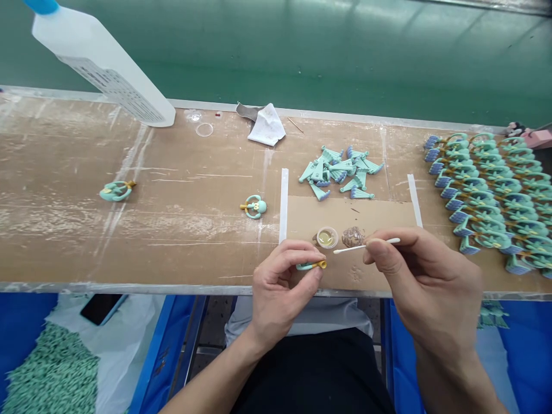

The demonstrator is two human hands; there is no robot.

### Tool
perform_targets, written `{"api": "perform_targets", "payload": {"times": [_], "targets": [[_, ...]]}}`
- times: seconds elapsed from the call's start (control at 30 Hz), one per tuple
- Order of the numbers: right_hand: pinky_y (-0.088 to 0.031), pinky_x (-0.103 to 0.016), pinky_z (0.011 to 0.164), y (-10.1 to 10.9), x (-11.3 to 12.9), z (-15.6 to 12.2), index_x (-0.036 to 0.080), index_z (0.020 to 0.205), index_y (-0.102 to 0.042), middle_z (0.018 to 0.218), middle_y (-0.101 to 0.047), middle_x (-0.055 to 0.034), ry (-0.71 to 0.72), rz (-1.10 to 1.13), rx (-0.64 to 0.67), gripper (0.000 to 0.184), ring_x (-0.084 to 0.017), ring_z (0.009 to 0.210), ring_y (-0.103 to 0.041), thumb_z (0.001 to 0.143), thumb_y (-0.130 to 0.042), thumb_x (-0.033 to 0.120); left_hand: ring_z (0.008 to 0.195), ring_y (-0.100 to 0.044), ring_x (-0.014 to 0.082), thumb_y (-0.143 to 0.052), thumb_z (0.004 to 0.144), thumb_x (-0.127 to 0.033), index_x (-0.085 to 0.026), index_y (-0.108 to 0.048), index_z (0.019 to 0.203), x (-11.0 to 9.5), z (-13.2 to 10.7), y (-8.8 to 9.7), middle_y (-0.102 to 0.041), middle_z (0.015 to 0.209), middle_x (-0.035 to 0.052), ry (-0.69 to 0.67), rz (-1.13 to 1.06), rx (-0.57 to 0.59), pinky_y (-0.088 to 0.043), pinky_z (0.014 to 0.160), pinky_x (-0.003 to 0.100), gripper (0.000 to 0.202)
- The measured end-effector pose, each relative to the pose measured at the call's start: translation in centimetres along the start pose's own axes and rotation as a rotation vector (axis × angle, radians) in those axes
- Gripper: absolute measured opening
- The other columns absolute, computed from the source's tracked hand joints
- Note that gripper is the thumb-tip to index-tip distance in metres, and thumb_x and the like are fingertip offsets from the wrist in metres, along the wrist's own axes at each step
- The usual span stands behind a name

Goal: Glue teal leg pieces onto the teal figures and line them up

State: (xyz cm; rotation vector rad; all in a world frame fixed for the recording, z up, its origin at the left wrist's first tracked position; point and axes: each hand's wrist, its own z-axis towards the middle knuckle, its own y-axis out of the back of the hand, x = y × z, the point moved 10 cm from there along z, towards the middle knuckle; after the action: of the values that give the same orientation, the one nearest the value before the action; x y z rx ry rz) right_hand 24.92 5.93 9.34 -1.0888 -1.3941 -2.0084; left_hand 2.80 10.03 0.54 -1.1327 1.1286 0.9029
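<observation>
Between its fingers and thumb, my left hand [284, 287] grips a small mint-green and yellow toy figure part [319, 264], its yellow open end facing right. My right hand [425, 282] pinches a white cotton swab [351, 249], whose tip points left, just right of the part and apart from it. Behind the swab stands a small clear cup [327, 237] of yellowish liquid, with a brown stained patch [352, 236] beside it. Farther back lies a pile of mint-green pieces with purple ends [340, 169]. Two similar figure parts, one nearer [256, 207] and one farther left [116, 191], lie on the table.
A large white bottle [103, 69] stands at the back left. A white cloth [268, 125] lies near the back edge. Rows of assembled figures [487, 195] fill the right side. Below the table are blue bins [149, 356], one with green pieces and a phone [102, 308].
</observation>
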Motion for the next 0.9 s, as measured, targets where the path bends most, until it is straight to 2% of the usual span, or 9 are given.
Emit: {"api": "perform_targets", "payload": {"times": [0.1, 0.2, 0.33, 0.37, 0.5, 0.6, 0.73, 0.8, 0.9], "targets": [[-0.054, -0.035, 0.070, -0.8, 0.3, 0.7, 0.027, 0.108, -0.086, 0.090, -0.086, -0.0014, 0.095, -0.067, -0.020, 0.011, -0.021, 0.076, -0.076, 0.115, -0.082, 0.033, 0.110, -0.084, 0.0259, -0.089, 0.105, -0.011, -0.026, -0.096, 0.112, 0.1, 0.0, 0.0, -0.085, 0.119, 0.0116, -0.006, -0.008, 0.002, -0.070, 0.091, 0.037, 0.017], [-0.052, -0.033, 0.068, -2.6, 0.6, 1.3, 0.025, 0.100, -0.084, 0.084, -0.082, -0.0004, 0.176, -0.118, 0.023, 0.018, -0.018, 0.068, -0.069, 0.116, -0.079, 0.032, 0.110, -0.084, 0.0260, -0.089, 0.105, -0.012, -0.027, -0.096, 0.113, 0.0, 0.0, 0.1, -0.085, 0.119, 0.0113, -0.017, -0.008, -0.002, -0.070, 0.092, 0.037, 0.018], [-0.053, -0.033, 0.071, -4.2, -0.9, 2.4, 0.024, 0.103, -0.086, 0.087, -0.083, -0.0005, 0.160, -0.112, 0.149, 0.020, -0.019, 0.072, -0.071, 0.117, -0.078, 0.035, 0.109, -0.084, 0.0262, -0.088, 0.106, -0.014, -0.026, -0.096, 0.112, 0.0, 0.0, 0.1, -0.085, 0.118, 0.0117, -0.003, 0.012, 0.003, -0.071, 0.091, 0.037, 0.016], [-0.055, -0.033, 0.073, -3.8, -1.6, 2.9, 0.024, 0.106, -0.087, 0.091, -0.085, -0.0011, 0.142, -0.108, 0.131, 0.019, -0.020, 0.076, -0.074, 0.118, -0.077, 0.036, 0.110, -0.084, 0.0266, -0.088, 0.106, -0.014, -0.026, -0.096, 0.111, 0.1, 0.1, 0.1, -0.085, 0.118, 0.0120, 0.000, 0.015, 0.004, -0.071, 0.091, 0.037, 0.014], [-0.059, -0.039, 0.085, 0.0, -4.1, 5.8, 0.024, 0.117, -0.087, 0.108, -0.087, -0.0048, 0.151, -0.207, -0.103, 0.014, -0.025, 0.090, -0.079, 0.116, -0.074, 0.030, 0.109, -0.084, 0.0267, -0.089, 0.106, -0.016, -0.025, -0.096, 0.111, 0.2, 0.1, 0.1, -0.085, 0.117, 0.0126, 0.000, -0.003, 0.001, -0.071, 0.090, 0.036, 0.012], [-0.060, -0.045, 0.091, -1.1, -5.6, 8.1, 0.024, 0.124, -0.085, 0.122, -0.085, -0.0101, 0.201, -0.356, 0.032, 0.017, -0.030, 0.102, -0.080, 0.112, -0.072, 0.025, 0.108, -0.084, 0.0262, -0.089, 0.106, -0.017, -0.024, -0.096, 0.110, 0.3, 0.2, 0.2, -0.085, 0.116, 0.0127, 0.001, -0.003, -0.003, -0.070, 0.089, 0.035, 0.010], [-0.059, -0.048, 0.096, -2.9, -6.3, 9.5, 0.022, 0.120, -0.085, 0.119, -0.087, -0.0114, 0.247, -0.406, 0.143, 0.019, -0.035, 0.109, -0.082, 0.110, -0.069, 0.021, 0.108, -0.084, 0.0269, -0.089, 0.106, -0.018, -0.023, -0.095, 0.109, 0.3, 0.1, 0.3, -0.085, 0.114, 0.0135, -0.004, 0.015, 0.002, -0.070, 0.089, 0.035, 0.009], [-0.059, -0.047, 0.096, -2.8, -5.8, 9.5, 0.022, 0.117, -0.085, 0.117, -0.088, -0.0105, 0.268, -0.393, 0.148, 0.019, -0.034, 0.110, -0.082, 0.112, -0.067, 0.021, 0.107, -0.084, 0.0267, -0.089, 0.106, -0.018, -0.023, -0.095, 0.109, 0.3, 0.1, 0.4, -0.086, 0.115, 0.0135, -0.007, 0.013, 0.000, -0.070, 0.089, 0.035, 0.009], [-0.057, -0.043, 0.091, -0.8, -4.4, 8.7, 0.024, 0.121, -0.085, 0.121, -0.087, -0.0087, 0.322, -0.418, 0.119, 0.021, -0.030, 0.105, -0.082, 0.116, -0.065, 0.023, 0.106, -0.084, 0.0258, -0.089, 0.105, -0.016, -0.023, -0.095, 0.109, 0.3, 0.1, 0.4, -0.086, 0.114, 0.0128, -0.015, 0.006, 0.000, -0.069, 0.090, 0.035, 0.010]]}}
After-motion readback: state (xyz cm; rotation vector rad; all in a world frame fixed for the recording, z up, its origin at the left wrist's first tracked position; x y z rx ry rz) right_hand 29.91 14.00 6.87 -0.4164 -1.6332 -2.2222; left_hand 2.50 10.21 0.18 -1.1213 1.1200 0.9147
